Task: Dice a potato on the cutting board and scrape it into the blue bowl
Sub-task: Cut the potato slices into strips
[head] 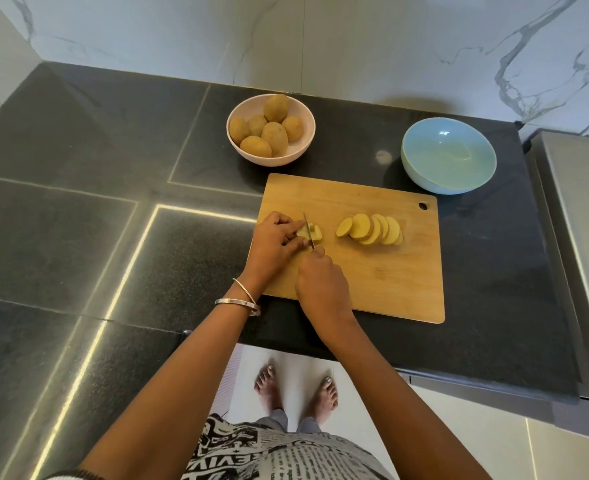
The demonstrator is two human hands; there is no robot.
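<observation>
A wooden cutting board point(372, 271) lies on the dark counter. At its left end my left hand point(275, 242) holds down a small potato piece point(315, 233) with curled fingers. My right hand point(320, 285) grips a knife point(307, 230) whose thin blade stands in that piece; the handle is hidden inside the fist. A fanned row of potato slices point(372, 229) lies in the middle of the board. The blue bowl point(424, 174), with nothing in it, sits beyond the board's far right corner.
A pink bowl point(303, 116) with several whole potatoes stands behind the board to the left. The dark stone counter point(113, 237) stretches left; its front edge runs just below the board. A steel surface point(580, 202) borders the right. Marble wall behind.
</observation>
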